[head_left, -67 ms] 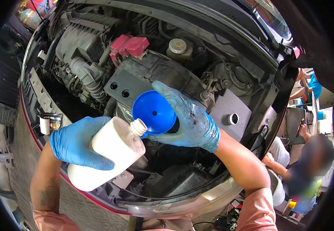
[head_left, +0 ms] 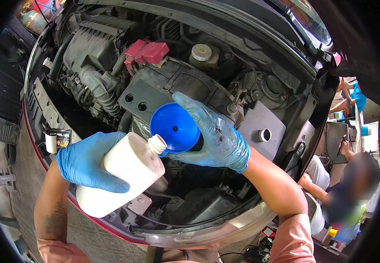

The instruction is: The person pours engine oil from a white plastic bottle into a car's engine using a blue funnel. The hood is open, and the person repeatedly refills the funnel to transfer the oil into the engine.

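My left hand [head_left: 91, 162], in a blue glove, is wrapped round a white plastic bottle [head_left: 131, 168]. The bottle is tilted up to the right, with its uncapped neck at the lower left rim of a blue funnel [head_left: 172, 122]. Fingers and thumb of my right hand [head_left: 218, 138], in a blue glove with dark stains, curve round the funnel's right side and grip it. I see no liquid running from the bottle's mouth. The funnel's spout is hidden below its bowl, over the engine bay.
Around my hands lie a black battery [head_left: 155, 90], a red terminal cover [head_left: 146, 52], a capped reservoir [head_left: 202, 52] and a ribbed intake hose [head_left: 100, 85]. A small white cap [head_left: 265, 135] sits on a grey panel at right. A seated person [head_left: 343, 193] is beyond the car.
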The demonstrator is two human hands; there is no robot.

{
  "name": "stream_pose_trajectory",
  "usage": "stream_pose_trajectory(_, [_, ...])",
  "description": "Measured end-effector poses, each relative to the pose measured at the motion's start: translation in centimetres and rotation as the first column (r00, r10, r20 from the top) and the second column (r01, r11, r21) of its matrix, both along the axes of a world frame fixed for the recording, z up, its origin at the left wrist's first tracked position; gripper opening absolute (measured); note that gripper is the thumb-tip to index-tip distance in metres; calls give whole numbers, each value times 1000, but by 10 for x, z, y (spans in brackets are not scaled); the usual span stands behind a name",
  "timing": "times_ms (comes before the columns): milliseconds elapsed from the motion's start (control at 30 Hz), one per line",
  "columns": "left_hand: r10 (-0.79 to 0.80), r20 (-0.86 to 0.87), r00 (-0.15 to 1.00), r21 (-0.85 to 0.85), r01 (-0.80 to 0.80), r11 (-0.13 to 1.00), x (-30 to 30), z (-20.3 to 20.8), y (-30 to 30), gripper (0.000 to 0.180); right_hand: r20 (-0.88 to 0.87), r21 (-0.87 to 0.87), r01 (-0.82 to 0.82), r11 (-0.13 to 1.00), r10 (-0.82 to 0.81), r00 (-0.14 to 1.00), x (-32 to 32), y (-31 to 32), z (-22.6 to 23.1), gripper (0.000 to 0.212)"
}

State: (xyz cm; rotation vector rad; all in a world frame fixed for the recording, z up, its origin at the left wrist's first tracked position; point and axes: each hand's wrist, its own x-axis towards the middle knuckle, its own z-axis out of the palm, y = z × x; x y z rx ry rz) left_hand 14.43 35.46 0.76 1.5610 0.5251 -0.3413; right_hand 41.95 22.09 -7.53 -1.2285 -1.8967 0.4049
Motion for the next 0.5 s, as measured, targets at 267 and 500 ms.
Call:
stream_pose_trajectory(267, [69,36,997,1,-69,998,5,0,4,72,-1,15,1,1000,-1,1000,2,5,1,103])
stream_pose_trajectory(500, [81,-10,997,-40,-82,996,4,4,8,74,-7,47,-3,999,3,1000,1,5,-2,102])
